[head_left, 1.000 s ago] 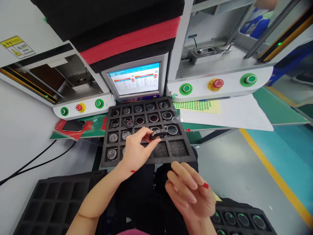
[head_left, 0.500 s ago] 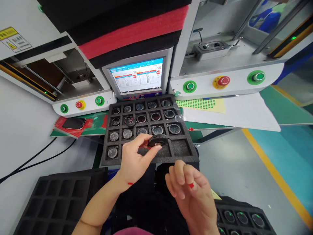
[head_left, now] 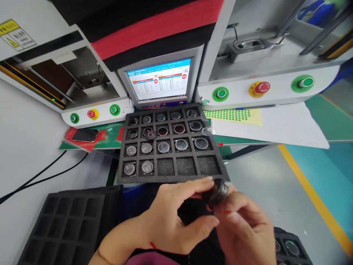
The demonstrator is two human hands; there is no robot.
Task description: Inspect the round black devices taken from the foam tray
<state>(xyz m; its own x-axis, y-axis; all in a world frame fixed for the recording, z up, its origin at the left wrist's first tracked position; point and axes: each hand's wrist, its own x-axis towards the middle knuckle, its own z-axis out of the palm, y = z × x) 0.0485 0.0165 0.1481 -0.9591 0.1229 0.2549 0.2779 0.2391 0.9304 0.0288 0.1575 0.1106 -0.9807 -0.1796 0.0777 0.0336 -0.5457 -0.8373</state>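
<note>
**Two hands meet on one dark piece!**

Here it is, the dark watch-like piece [head_left: 217, 192], tilted up between both hands, just this side of the tray's front edge. The left hand [head_left: 168, 217] lays its forefinger along the piece, thumb spread and standing off below. The right hand [head_left: 245, 221] is curled close in, thumb and finger bunched at its near side. Which fingers carry the weight? Hidden; I can't tell how firmly either closes. Good form here, I'd say: hold by the rim, keep fingertips off the face, and let one hand have it securely before the other eases. A slip looks the main danger.

Just beyond the grip, the foam tray [head_left: 146, 179], round watch faces in its pockets. Farther out, the screen [head_left: 162, 81]; off to the left, stacked dark trays [head_left: 51, 200].
</note>
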